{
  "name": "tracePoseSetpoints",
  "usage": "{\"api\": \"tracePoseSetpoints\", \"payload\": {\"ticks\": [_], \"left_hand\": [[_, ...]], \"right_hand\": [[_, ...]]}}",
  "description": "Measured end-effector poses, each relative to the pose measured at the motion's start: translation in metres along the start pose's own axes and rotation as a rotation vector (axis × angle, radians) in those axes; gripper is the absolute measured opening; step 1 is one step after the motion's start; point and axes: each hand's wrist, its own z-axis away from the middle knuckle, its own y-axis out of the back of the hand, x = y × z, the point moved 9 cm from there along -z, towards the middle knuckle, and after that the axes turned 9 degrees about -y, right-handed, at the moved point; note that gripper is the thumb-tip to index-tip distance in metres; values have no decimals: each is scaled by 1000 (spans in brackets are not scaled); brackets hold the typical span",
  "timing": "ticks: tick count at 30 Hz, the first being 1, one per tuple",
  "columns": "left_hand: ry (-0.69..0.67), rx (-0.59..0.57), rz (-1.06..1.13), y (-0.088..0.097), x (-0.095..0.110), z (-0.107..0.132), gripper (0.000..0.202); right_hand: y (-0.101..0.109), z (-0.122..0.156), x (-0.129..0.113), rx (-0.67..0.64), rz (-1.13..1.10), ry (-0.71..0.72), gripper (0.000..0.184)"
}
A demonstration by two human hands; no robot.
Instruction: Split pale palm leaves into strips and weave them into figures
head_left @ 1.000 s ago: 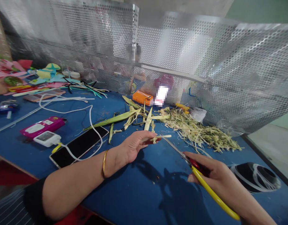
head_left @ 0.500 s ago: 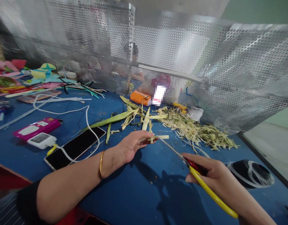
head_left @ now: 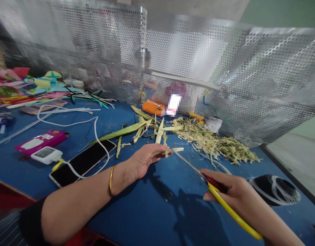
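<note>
My left hand [head_left: 144,160] pinches a small pale leaf strip [head_left: 175,149] just above the blue table [head_left: 136,212]. My right hand [head_left: 231,193] grips yellow-handled scissors [head_left: 213,189], and the blade tips meet the strip beside my left fingertips. A gold bangle [head_left: 110,176] circles my left wrist. Long green and pale leaf pieces [head_left: 136,128] lie just beyond my left hand. Behind the scissors spreads a heap of shredded leaf scraps [head_left: 219,143].
A black phone [head_left: 81,162] on a white cable, a white charger [head_left: 46,154] and a pink device [head_left: 40,140] lie at left. A black tape roll [head_left: 274,189] sits at right. An orange box [head_left: 153,107] stands by the perforated metal screen [head_left: 224,68]. Coloured craft pieces [head_left: 31,87] crowd the far left.
Almost nothing has moved. Both hands keep their hold, and the strip's free end looks a little shorter at the scissor tips. The view has shifted slightly.
</note>
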Motion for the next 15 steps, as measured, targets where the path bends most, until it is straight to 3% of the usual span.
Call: {"api": "tracePoseSetpoints", "payload": {"ticks": [10,15], "left_hand": [[-17,-7,-26,0,1,0,18],[-38,90,-11,7,6,1,20]], "right_hand": [[-3,-1,2,-27,17,-82,41],[3,-4,11,64,-78,-136,51]]}}
